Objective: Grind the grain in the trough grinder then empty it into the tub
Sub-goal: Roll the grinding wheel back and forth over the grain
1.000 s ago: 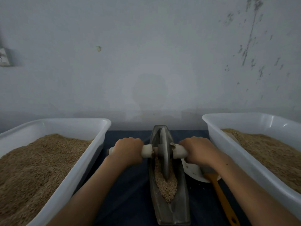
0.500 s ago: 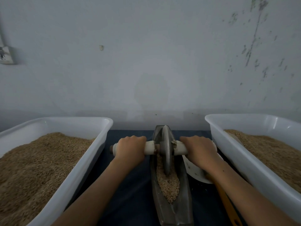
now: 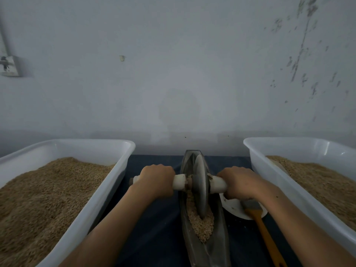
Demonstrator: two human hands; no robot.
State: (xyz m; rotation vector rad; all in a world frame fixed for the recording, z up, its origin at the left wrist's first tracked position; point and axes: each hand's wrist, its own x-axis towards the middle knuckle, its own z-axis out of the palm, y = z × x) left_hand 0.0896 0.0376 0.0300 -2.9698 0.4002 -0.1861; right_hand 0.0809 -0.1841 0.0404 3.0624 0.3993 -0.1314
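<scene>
Grain (image 3: 200,224) is lying in the near half of the trough (image 3: 217,245), the wheel (image 3: 200,189) standing in it. The left hand (image 3: 157,180) and right hand (image 3: 238,182) are gripping the axle (image 3: 179,182) either side. Grain-filled tubs (image 3: 107,191) (image 3: 273,170) are flanking them

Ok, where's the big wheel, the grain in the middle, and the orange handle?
Grinding wheel (image 3: 200,186), head view, on its flat metal face.
Grain in the trough (image 3: 202,224), head view, on the pile's middle.
Orange handle (image 3: 266,231), head view, on its shaft.
</scene>
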